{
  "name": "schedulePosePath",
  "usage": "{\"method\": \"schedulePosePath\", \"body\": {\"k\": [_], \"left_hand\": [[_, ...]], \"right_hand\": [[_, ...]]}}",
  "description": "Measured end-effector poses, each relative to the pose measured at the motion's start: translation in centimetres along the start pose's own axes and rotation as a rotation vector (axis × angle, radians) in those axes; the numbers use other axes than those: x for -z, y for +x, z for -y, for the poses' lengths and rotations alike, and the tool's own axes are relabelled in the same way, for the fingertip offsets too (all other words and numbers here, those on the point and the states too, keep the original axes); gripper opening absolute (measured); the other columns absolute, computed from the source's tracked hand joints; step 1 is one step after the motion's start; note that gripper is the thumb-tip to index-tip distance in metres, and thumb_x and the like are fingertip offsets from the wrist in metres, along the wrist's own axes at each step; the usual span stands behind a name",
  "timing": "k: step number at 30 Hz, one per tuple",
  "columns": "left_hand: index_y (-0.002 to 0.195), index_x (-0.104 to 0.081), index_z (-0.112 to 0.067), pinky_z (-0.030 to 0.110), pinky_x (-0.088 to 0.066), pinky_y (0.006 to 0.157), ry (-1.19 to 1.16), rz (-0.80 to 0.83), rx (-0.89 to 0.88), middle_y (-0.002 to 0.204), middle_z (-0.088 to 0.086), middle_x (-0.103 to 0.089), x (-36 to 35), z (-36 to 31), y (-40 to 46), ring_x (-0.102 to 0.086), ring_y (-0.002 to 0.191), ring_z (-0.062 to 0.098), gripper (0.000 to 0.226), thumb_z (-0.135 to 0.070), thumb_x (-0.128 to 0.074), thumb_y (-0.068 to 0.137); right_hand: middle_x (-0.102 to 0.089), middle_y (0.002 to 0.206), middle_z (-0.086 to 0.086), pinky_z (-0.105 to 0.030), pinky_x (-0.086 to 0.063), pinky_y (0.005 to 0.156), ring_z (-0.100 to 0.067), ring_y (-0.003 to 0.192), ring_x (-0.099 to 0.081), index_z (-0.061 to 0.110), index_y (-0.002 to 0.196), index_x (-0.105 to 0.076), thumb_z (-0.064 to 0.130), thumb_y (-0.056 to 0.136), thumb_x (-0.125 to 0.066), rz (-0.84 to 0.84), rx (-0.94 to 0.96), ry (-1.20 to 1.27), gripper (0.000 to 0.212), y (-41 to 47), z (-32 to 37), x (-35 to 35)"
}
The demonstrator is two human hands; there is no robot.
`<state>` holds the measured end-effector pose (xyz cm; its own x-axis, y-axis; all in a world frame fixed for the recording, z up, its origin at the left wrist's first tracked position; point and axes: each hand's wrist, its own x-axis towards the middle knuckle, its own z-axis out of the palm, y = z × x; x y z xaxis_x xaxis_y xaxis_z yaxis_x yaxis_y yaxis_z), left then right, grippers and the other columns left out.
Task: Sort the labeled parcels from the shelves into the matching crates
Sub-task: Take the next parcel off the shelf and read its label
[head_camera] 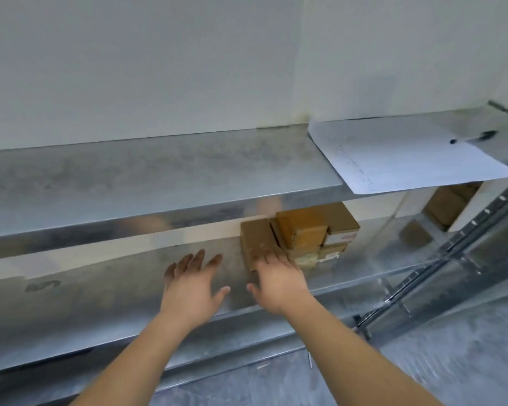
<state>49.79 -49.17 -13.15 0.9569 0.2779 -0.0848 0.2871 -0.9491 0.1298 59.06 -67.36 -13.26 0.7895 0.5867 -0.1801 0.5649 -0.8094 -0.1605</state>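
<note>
Two bare arms reached in from the bottom edge, and that edge cut them off above the elbows. Beyond them stood the big metal shelf unit, with a top shelf [159, 177] and a lower shelf [115, 288], both shiny and blurry. One sheet of paper [399, 156] lay at the right end of the top shelf, its front corner hanging past the edge. The writing on it was too faint to read. One dark pen [474, 137] lay on the far right part of that paper.

Under the top shelf, on the lower shelf, sat a small stack of brown parcels [302, 230]. The top shelf hid their back parts, so I could not count them for sure; about five showed. The flat parcel [255, 241] on the left of the stack lay with its long side running from front to back. White labels [339, 238] faced front-right, too blurry to read.

The left hand [192, 288] hovered over the lower shelf, left of the stack, fingers spread wide and holding nothing. The right hand [279, 279] had its fingers straight, with the tips lying over the flat parcel's front end; I could not tell if they touched it.

More brown boxes [449, 206] showed dimly on the next rack, right of the stack.
</note>
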Motion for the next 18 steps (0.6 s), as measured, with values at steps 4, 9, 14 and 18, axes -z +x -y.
{"method": "schedulePosePath", "body": {"k": [4, 9, 14, 18], "left_hand": [[0.156, -0.020, -0.045, 0.047, -0.017, 0.119, 0.022, 0.068, 0.073, 0.167, 0.000, -0.020, -1.9, -1.3, 2.3, -0.020, 0.151, 0.026, 0.076, -0.072, -0.044, 0.088], [0.156, -0.020, -0.044, 0.046, -0.020, 0.119, 0.033, 0.111, 0.154, 0.166, 0.001, -0.022, -3.6, -1.9, 3.4, -0.022, 0.151, 0.026, 0.077, -0.072, -0.044, 0.088], [0.155, -0.030, -0.038, 0.041, -0.036, 0.113, -0.167, 0.158, 0.258, 0.157, -0.001, -0.041, -4.7, -3.0, 4.5, -0.041, 0.141, 0.027, 0.098, -0.080, -0.028, 0.067], [0.154, -0.036, -0.026, 0.034, -0.042, 0.105, -0.604, 0.129, 0.354, 0.148, 0.007, -0.052, -5.6, -4.6, 5.1, -0.051, 0.134, 0.028, 0.076, -0.053, -0.058, 0.087]], "right_hand": [[-0.003, 0.170, -0.017, -0.046, -0.012, 0.126, -0.034, 0.157, -0.003, 0.015, 0.162, -0.011, 0.038, 0.096, -0.058, 0.089, 0.079, -0.046, 0.084, 3.8, -2.0, -2.0], [0.000, 0.169, -0.019, -0.044, -0.013, 0.125, -0.036, 0.156, -0.006, 0.004, 0.162, -0.004, 0.030, 0.099, -0.055, 0.161, 0.135, -0.064, 0.085, 6.4, -3.0, -3.2], [-0.046, 0.140, -0.016, -0.051, -0.026, 0.115, -0.040, 0.131, -0.040, 0.007, 0.143, -0.047, 0.026, 0.082, -0.066, -0.005, 0.227, 0.020, 0.067, 6.5, -3.3, -3.8], [-0.057, 0.112, -0.013, -0.044, -0.046, 0.094, -0.038, 0.112, -0.051, 0.011, 0.102, -0.067, 0.026, 0.086, -0.061, -0.057, 0.308, 0.291, 0.023, 5.9, -3.5, -4.8]]}}
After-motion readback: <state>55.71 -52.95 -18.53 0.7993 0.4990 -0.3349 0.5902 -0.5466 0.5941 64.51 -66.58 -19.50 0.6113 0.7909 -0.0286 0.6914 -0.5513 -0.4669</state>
